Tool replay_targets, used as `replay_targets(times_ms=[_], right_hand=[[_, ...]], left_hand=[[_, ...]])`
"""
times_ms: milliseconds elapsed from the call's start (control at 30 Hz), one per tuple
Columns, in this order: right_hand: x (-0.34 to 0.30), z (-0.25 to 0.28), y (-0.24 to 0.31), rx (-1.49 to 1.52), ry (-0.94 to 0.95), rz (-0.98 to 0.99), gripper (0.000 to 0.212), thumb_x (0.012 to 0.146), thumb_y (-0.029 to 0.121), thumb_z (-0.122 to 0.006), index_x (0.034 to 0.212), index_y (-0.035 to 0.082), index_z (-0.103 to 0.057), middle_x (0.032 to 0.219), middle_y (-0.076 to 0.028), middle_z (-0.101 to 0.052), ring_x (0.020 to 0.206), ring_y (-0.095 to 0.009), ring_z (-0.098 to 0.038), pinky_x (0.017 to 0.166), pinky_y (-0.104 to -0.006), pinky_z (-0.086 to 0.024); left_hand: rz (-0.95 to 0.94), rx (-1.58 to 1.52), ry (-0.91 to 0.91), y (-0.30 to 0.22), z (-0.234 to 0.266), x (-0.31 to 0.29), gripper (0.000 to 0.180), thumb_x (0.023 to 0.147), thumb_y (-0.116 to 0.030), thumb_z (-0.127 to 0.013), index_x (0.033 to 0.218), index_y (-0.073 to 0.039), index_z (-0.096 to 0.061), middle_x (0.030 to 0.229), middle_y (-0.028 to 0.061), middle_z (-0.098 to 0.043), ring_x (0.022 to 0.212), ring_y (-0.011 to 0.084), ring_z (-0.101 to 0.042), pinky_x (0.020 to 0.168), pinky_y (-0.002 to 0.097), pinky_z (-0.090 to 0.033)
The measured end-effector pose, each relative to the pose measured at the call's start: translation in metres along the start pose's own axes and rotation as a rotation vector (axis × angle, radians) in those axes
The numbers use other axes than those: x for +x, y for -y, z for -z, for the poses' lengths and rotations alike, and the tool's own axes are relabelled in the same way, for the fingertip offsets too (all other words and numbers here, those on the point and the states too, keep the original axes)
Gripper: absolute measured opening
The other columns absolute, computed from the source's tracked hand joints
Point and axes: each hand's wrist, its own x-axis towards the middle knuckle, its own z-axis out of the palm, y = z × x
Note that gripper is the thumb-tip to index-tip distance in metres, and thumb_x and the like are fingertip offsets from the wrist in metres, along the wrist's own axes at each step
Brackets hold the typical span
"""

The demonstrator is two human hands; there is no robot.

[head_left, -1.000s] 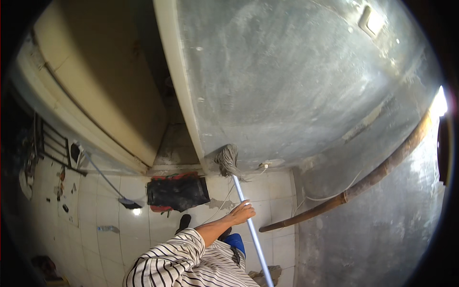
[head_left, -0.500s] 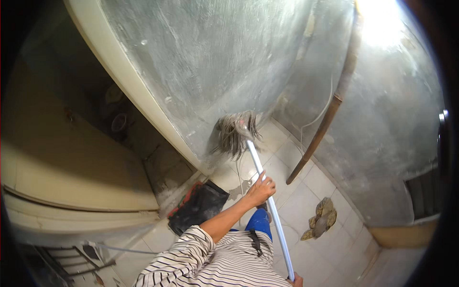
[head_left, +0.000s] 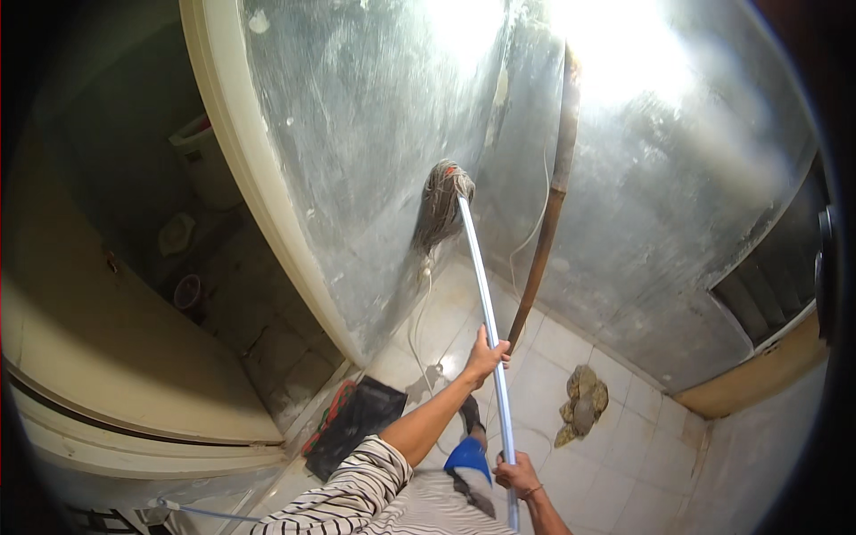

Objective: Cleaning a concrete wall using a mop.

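A string mop (head_left: 445, 207) with grey strands is pressed against the grey wall (head_left: 357, 152), its head raised above the floor. Its pale blue handle runs down toward me. Midway along that handle, my left hand (head_left: 486, 358) is closed around it. My right hand (head_left: 519, 474) grips the same handle lower down, close to my body. The strands hang down along the wall surface, just above a white cable (head_left: 415, 334).
A brown bamboo pole (head_left: 546, 236) leans in the wall corner. A crumpled rag (head_left: 584, 406) lies on the white tiled floor (head_left: 553, 357). Beside the doorway is a black mat-like item (head_left: 361, 423). An open cream door (head_left: 116, 321) stands left; a louvred opening (head_left: 767, 285) is right.
The mop head has risen from the foot of the wall to higher up on it. My right hand has come further into view, and the camera view has shifted.
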Motion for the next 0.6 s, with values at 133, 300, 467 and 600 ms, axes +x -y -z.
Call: replay_targets(times_ms=[133,300,467,600], right_hand=[[0.062,-0.021,0.013,0.232,0.175,0.113,0.014,0.068,0.000,-0.054,0.064,0.006,-0.041,0.048,0.000,-0.035,0.035,-0.010,-0.032,0.034,-0.0245,-0.024],[0.136,-0.030,0.086,0.271,0.246,0.259,0.012,0.069,0.002,-0.049,0.061,0.006,-0.040,0.048,-0.001,-0.035,0.033,-0.009,-0.030,0.034,-0.0232,-0.025],[0.196,-0.059,0.152,0.359,0.257,0.347,0.012,0.082,0.010,-0.050,0.071,0.007,-0.046,0.057,0.001,-0.042,0.043,-0.006,-0.038,0.037,-0.0222,-0.029],[0.238,-0.099,0.175,0.507,0.222,0.345,0.019,0.084,0.015,-0.054,0.069,0.006,-0.045,0.055,0.001,-0.041,0.040,-0.008,-0.035,0.036,-0.0237,-0.029]], left_hand=[[0.095,-0.178,0.038,-0.014,-0.002,0.035,0.034,0.083,-0.021,-0.060,0.103,-0.004,-0.039,0.079,0.0112,-0.055,0.052,0.0171,-0.057,0.047,0.0314,-0.052],[0.299,0.260,0.144,-0.024,0.015,0.051,0.054,0.084,-0.039,-0.056,0.118,-0.002,-0.037,0.089,0.0129,-0.055,0.074,0.0226,-0.061,0.066,0.0384,-0.053],[0.286,0.213,-0.006,-0.013,0.053,0.024,0.051,0.089,-0.052,-0.038,0.101,-0.004,-0.051,0.077,0.0031,-0.052,0.068,0.0107,-0.051,0.059,0.0247,-0.041],[0.230,0.419,-0.042,-0.076,0.053,-0.038,0.048,0.085,-0.044,-0.050,0.114,-0.007,-0.040,0.097,0.0044,-0.048,0.066,0.0162,-0.057,0.053,0.0304,-0.044]])
